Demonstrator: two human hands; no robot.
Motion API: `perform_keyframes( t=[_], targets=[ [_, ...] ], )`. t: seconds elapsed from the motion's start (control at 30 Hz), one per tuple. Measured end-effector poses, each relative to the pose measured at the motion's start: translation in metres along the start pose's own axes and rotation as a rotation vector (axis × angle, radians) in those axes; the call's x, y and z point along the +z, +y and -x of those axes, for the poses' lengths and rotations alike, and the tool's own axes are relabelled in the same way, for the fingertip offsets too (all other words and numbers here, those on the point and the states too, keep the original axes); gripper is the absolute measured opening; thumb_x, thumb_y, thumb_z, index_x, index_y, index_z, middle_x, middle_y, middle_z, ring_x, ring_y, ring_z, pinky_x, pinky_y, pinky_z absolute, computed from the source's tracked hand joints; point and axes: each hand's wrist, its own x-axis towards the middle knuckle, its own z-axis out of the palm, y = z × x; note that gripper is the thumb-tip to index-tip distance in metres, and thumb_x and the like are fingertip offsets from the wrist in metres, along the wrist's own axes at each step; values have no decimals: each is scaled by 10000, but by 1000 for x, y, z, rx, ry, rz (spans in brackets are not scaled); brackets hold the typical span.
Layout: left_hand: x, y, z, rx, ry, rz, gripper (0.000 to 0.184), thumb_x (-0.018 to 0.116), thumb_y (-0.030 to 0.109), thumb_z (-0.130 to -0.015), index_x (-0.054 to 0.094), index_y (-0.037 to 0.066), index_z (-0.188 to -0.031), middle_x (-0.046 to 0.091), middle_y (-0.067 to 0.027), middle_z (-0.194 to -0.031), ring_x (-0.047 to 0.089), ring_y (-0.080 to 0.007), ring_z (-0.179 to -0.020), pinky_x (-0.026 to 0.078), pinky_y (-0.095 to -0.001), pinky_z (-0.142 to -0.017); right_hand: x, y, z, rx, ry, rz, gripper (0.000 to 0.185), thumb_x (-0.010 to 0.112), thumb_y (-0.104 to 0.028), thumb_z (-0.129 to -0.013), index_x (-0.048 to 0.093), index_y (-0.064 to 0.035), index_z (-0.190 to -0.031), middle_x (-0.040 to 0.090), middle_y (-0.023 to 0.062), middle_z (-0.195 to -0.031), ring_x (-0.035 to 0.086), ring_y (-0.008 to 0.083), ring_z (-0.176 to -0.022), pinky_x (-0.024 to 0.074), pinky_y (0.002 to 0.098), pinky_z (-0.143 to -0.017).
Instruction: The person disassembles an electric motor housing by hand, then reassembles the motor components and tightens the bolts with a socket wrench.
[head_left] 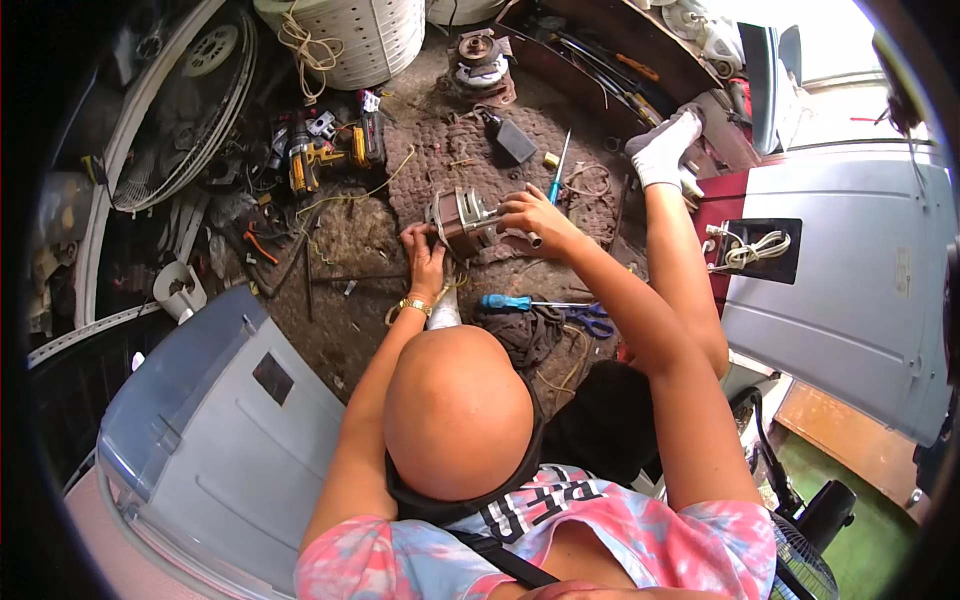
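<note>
A small electric motor [466, 226] with a brown core and silver end pieces sits on a dirty brown cloth [420, 160] in front of me. My left hand [424, 262] grips its near left side, thumb and fingers closed against the casing. At the motor's right end is my right hand [538, 218], its fingers curled around a short metal rod [535, 240] whose end sticks out beneath them. The fingers hide most of that rod and I cannot tell if it joins the motor. A teal screwdriver [557, 184] lies just beyond my right hand.
A blue-handled screwdriver [508, 301] and blue scissors [590, 320] lie near my legs. Left are a yellow cordless drill [305, 165] and a fan guard [190, 120]. Behind the cloth stand another motor part [480, 65] and a white basket [350, 40]. Grey washer-like panels [830, 270] flank me.
</note>
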Motion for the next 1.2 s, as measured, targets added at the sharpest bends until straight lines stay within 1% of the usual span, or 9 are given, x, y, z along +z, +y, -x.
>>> perform_keyframes(
  t=[0.13, 0.17, 0.3, 0.4, 0.53, 0.57, 0.73, 1.0, 1.2],
  targets=[
    [12, -9, 0, 54, 20, -35, 193, 552, 142, -854, 472, 62, -1011, 359, -148, -1129, 362, -325, -1123, 302, -414, -966, 28, 11, -1, 597, 101, -703, 248, 673, -238, -749, 573, -70, -902, 565, 103, -1058, 480, 292, -1091, 390, 478, -905],
    [10, -4, -2, 81, -1, -63, 189, 554, 145, -854, 476, 70, -1008, 359, -152, -1131, 363, -327, -1125, 303, -417, -965, 36, 11, -3, 532, 285, -680, 357, 628, -316, -795, 524, -26, -977, 586, 146, -992, 535, 330, -997, 435, 462, -823],
    [15, 13, -7, 84, -45, -97, 162, 558, 178, -854, 492, 98, -978, 358, -159, -1134, 354, -346, -1130, 291, -433, -966, 34, 13, -5, 1088, 255, 29, 494, 552, -433, -821, 502, -14, -1079, 636, 175, -890, 591, 384, -890, 459, 450, -807],
    [26, 17, -12, 130, -67, -167, 143, 552, 185, -846, 497, 102, -948, 358, -156, -1134, 360, -367, -1117, 295, -453, -958, 73, 59, 14, 1140, 54, -136, 464, 557, -398, -823, 501, -30, -1101, 632, 175, -920, 599, 400, -861, 460, 491, -796],
    [22, 31, -21, 376, 27, -432, 152, 538, 164, -801, 492, 97, -930, 390, -148, -1174, 379, -380, -1123, 307, -484, -952, 65, 39, 13, 1166, 360, -1167, 302, 589, -354, -816, 506, -117, -983, 649, 109, -996, 629, 250, -790, 465, 419, -646],
    [26, 23, -21, 266, -46, -175, 156, 536, 177, -797, 489, 92, -920, 399, -148, -1193, 376, -370, -1138, 302, -474, -963, 52, 22, 6, 1201, 435, -1219, 237, 581, -349, -849, 481, -148, -925, 637, 88, -1058, 619, 213, -779, 440, 349, -606],
    [27, 14, -21, 310, -95, -294, 362, 441, 414, -899, 479, 58, -952, 400, -166, -1182, 372, -347, -1139, 301, -471, -957, 96, 11, -27, 983, 1389, -1908, 171, 458, -208, -948, 369, -161, -1086, 619, 179, -1043, 637, 300, -841, 514, 425, -688],
    [40, 6, -17, 310, 26, -236, 389, 444, 440, -903, 446, 51, -924, 418, -162, -1165, 387, -330, -1116, 292, -458, -959, 96, 14, -14, 1101, 1334, -1930, 318, 602, -153, -874, 445, -109, -1146, 645, 70, -957, 598, 192, -822, 480, 336, -674],
    [38, 12, -30, 260, 66, -280, 370, 443, 403, -914, 471, 35, -944, 459, -147, -1032, 424, -308, -1025, 306, -437, -929, 112, 13, 2, 984, 1233, -2188, 113, 693, -183, -802, 614, -106, -827, 638, 19, -849, 571, 186, -847, 449, 339, -786]
  ],
)
